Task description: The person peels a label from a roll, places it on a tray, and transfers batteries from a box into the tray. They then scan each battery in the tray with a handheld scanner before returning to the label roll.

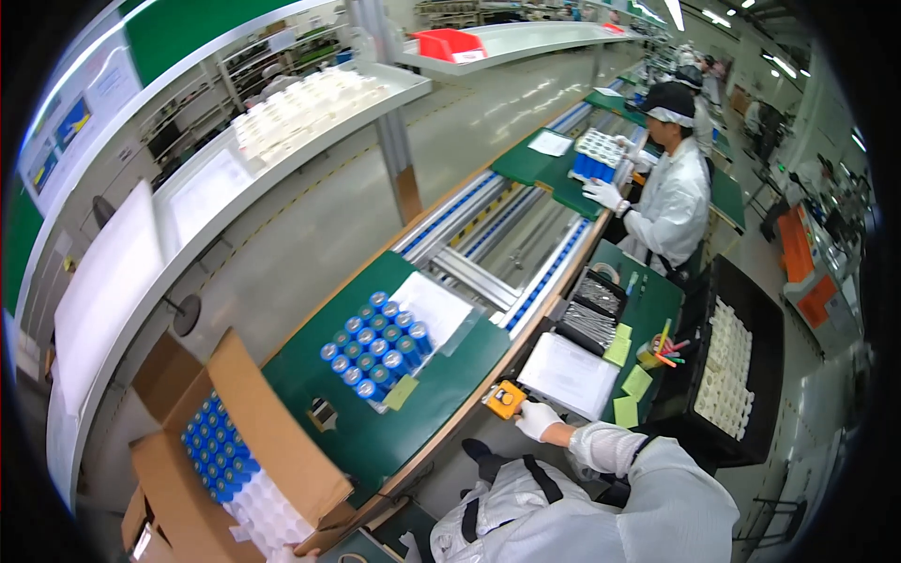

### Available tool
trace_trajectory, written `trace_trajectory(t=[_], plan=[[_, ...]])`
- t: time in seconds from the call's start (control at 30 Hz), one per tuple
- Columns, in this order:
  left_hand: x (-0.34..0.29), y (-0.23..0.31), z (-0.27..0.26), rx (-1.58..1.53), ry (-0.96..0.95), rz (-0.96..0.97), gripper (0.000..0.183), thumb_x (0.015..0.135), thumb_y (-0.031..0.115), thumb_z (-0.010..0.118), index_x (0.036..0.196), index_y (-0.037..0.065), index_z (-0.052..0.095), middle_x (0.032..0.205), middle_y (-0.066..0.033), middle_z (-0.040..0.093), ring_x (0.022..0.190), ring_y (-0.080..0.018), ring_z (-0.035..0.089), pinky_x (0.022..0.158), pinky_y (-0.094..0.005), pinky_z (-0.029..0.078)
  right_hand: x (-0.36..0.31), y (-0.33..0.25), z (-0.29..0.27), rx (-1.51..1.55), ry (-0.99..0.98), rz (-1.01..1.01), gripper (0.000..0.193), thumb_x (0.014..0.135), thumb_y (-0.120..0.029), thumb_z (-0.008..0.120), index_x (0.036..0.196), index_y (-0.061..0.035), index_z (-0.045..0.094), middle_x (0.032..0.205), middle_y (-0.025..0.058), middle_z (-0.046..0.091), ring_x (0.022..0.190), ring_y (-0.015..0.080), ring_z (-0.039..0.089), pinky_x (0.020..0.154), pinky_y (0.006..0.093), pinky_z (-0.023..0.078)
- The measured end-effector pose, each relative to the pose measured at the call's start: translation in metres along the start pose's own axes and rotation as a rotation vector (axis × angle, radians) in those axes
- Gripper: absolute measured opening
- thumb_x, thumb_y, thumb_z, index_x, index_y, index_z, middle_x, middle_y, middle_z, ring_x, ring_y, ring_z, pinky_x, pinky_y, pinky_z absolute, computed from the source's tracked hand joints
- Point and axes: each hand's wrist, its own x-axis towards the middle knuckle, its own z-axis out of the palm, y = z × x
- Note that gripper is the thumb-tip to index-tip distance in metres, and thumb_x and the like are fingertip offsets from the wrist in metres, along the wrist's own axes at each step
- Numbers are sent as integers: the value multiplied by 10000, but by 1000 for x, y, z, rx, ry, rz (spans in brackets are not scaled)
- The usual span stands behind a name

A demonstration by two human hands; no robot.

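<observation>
My right hand, in a white glove, is closed on the near end of a small orange-yellow handheld device at the table's front edge. My left hand barely shows at the lower edge, by the near corner of an open cardboard box; its fingers are mostly hidden. Blue cylindrical battery cells stand in rows in the box, beside a white moulded tray. More upright blue cells form a block on the green work mat, with a yellow-green note at its corner.
White paper, parts bins, sticky notes and a pen cup lie to my right. Beyond them stands a black crate with white holders. A conveyor runs away toward a co-worker handling blue cells. A shelf overhangs at left.
</observation>
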Motion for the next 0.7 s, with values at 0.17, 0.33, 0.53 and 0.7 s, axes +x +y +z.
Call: trace_trajectory(t=[0.17,0.33,0.53,0.7], plan=[[3,-35,36,33,238,305,396,695,404,811,906,75,747,861,-208,698,791,-379,671,725,-459,535,-19,-43,37,-14,-142,-362,252,852,-265,600,1006,-76,660,945,173,697,917,342,671,836,424,526],[13,-36,86,-266,328,114,368,412,357,908,661,149,733,694,-68,655,715,-274,619,762,-405,438,-35,-130,47,15,20,-782,112,840,-165,611,878,-85,679,847,140,686,818,337,666,737,419,540],[15,-42,91,-225,309,109,367,480,414,873,707,177,709,645,-52,633,710,-251,617,756,-394,415,-25,-218,110,9,-223,-674,208,809,-164,645,962,-28,681,910,194,679,862,363,659,801,401,528],[17,-32,77,-238,275,184,393,533,495,835,725,174,714,636,-76,639,669,-283,621,691,-409,423,-17,-246,188,647,181,-619,349,811,-89,644,1148,-31,576,1076,174,623,1021,320,609,916,381,479]])
